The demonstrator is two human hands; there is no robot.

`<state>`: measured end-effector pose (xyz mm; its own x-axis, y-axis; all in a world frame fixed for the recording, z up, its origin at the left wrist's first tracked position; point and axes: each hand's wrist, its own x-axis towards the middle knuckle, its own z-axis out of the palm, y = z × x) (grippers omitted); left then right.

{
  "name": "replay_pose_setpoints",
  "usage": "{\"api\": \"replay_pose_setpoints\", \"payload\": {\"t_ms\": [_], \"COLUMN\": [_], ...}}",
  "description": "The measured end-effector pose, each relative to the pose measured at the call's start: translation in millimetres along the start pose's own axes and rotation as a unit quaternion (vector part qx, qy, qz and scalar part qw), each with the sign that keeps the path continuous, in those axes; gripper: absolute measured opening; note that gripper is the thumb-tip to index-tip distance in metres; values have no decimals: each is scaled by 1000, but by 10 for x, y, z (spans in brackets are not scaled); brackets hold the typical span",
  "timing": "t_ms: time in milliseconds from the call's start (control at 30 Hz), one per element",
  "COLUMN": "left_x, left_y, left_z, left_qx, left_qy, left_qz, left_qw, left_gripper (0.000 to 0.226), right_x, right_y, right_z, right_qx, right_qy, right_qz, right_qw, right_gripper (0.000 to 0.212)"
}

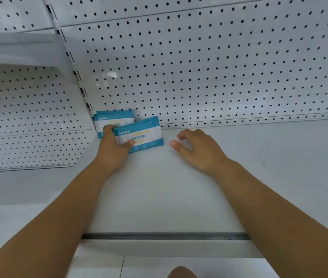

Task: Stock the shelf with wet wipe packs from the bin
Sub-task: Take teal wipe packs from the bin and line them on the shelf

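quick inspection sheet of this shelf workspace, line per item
surface: white shelf, packs at its back left
job's things: rear wet wipe pack stands in the back-left corner by the pegboard back panel; front wet wipe pack tilted, overlapping it; bin not in view
clutter: nothing seen
grippers: left hand grips the front wet wipe pack; right hand holds nothing, fingers loosely curled
cables: nothing seen
surroundings: neighbouring shelf bay at left, also pegboard-backed

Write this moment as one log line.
left hand: grips front wet wipe pack | right hand: empty, loosely curled | rear wet wipe pack: on shelf, back-left corner
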<state>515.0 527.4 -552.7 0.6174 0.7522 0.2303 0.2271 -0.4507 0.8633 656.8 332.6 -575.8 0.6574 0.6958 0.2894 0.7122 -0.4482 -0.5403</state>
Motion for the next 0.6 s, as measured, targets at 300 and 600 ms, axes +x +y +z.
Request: {"api": "replay_pose_setpoints", "payload": {"t_ms": [300, 600], "left_x": [442, 688], "left_y": [-334, -582], "left_z": [-246, -257], "left_qx": [-33, 9], "left_qy": [59, 141], "left_qz": [-13, -19], "left_qw": [998, 990], "left_gripper": [54, 76], "right_x": [-23, 211], "right_y": [-93, -454], "right_z": [88, 438], "right_qx": [-109, -139], "right_qy": [-41, 28], "right_qz": [-80, -22], "right_qw": [990, 990], "right_gripper": [50, 46]}}
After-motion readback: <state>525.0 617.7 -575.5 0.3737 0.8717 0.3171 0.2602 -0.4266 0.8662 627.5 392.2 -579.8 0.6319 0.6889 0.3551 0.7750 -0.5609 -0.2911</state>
